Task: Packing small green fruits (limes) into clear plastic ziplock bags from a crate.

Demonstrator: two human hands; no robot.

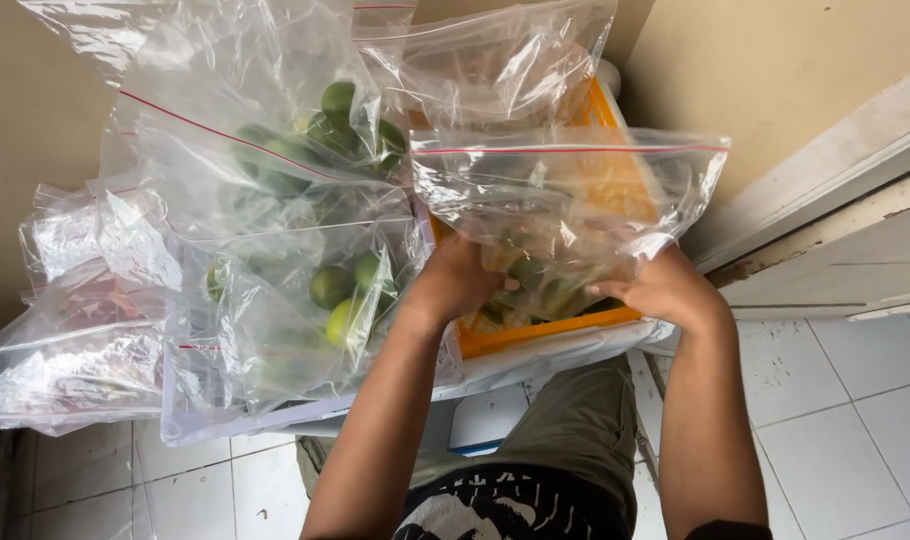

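Limes [527, 270] are seen low in a clear zip bag [565, 200] over the orange crate [535, 332], gripped from both sides by the left hand [453, 280] and right hand [660, 288]. Filled bags [305, 290] lie at left, so much packing appears done; this bag is unsealed.

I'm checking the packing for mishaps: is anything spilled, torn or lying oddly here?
Nothing looks spilled or torn. Both hands, left and right, hold a clear zip bag of green limes over the orange crate. The filled bags beside it lie loosely heaped, overhanging the edge.
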